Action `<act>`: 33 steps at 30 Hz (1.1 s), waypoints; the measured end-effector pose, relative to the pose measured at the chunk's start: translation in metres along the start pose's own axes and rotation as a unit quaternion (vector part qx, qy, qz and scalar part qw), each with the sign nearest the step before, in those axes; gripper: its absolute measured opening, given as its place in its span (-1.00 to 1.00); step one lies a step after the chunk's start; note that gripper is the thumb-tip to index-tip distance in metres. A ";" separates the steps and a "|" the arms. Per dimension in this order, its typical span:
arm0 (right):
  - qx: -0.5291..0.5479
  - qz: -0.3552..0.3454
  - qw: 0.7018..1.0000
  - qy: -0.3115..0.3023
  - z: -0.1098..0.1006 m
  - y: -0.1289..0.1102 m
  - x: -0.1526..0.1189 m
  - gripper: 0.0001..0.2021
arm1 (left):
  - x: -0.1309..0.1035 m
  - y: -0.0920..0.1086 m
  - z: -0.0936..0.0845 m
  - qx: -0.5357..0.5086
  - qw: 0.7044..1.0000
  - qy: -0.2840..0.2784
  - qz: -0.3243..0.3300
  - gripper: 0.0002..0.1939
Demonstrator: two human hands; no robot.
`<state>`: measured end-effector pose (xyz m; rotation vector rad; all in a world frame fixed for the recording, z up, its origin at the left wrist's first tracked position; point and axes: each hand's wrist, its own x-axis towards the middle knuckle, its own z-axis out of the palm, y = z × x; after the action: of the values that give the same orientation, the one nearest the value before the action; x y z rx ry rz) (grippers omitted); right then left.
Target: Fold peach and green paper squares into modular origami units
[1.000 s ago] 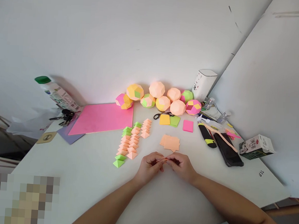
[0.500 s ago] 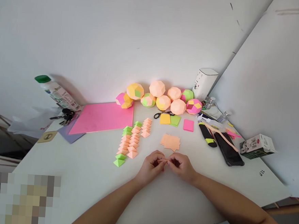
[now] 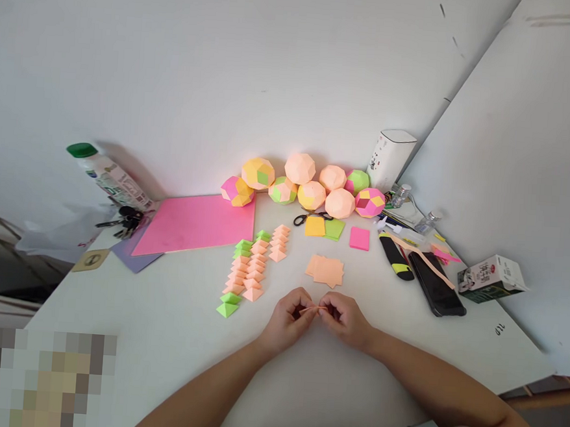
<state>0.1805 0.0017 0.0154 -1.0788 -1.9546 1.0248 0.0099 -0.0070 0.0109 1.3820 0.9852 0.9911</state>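
Note:
Between my two hands is a small piece of peach paper (image 3: 313, 308), seen nearly edge-on. My left hand (image 3: 288, 319) pinches its left part, and my right hand (image 3: 347, 317) pinches the right part, with the fingertips close together. Just beyond the hands lies a loose stack of peach paper squares (image 3: 328, 270). To the left, folded peach pieces (image 3: 253, 292) and green pieces (image 3: 227, 309) stand in overlapping rows. Yellow squares (image 3: 314, 226), green squares (image 3: 334, 229) and pink squares (image 3: 360, 238) lie farther back.
Several paper balls (image 3: 300, 169) are piled against the wall. Black scissors (image 3: 300, 220) lie before them. A pink board (image 3: 201, 226) and bottle (image 3: 121, 182) are left; a cutter (image 3: 396, 257), phone (image 3: 436, 286) and carton (image 3: 491, 278) are right.
The peach paper between my fingertips has shifted slightly right and changed its tilt. Both hands stay in nearly the same place, still pinching.

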 end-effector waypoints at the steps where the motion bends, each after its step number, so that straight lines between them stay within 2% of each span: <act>1: 0.000 0.001 1.000 -0.001 0.000 -0.001 0.000 -0.87 | 0.000 0.000 0.000 -0.003 1.000 0.001 -0.002 -0.74; 8: 0.022 0.021 1.000 0.008 -0.001 -0.003 0.001 -0.85 | 0.001 -0.001 -0.001 -0.025 0.999 -0.001 -0.027 -0.70; 13: 0.056 0.041 0.997 0.034 0.001 0.001 0.000 -0.83 | 0.002 0.000 -0.001 -0.007 0.999 0.021 -0.027 -0.64; 16: 0.041 0.005 0.997 0.066 0.000 0.002 -0.001 -0.83 | 0.002 0.002 -0.001 0.014 0.998 0.054 -0.025 -0.59; 20: 0.001 -0.087 0.989 0.123 -0.002 -0.002 -0.002 -0.86 | 0.002 0.004 -0.003 0.023 0.995 0.091 -0.022 -0.57; 22: -0.025 -0.128 0.981 0.146 -0.003 -0.003 -0.003 -0.88 | 0.001 0.006 -0.004 0.023 0.996 0.081 -0.020 -0.55; 27: -0.096 -0.193 0.967 0.133 -0.001 -0.003 -0.004 -0.87 | 0.002 0.011 -0.006 0.047 0.999 -0.028 -0.002 -0.55; 33: -0.075 -0.193 0.972 0.108 0.001 -0.001 -0.004 -0.90 | 0.003 0.010 -0.004 0.012 0.998 -0.013 -0.057 -0.61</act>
<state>0.1809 -0.0023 0.0150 -0.8026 -1.9790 0.5345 0.0071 -0.0035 0.0208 1.3388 1.0479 0.8775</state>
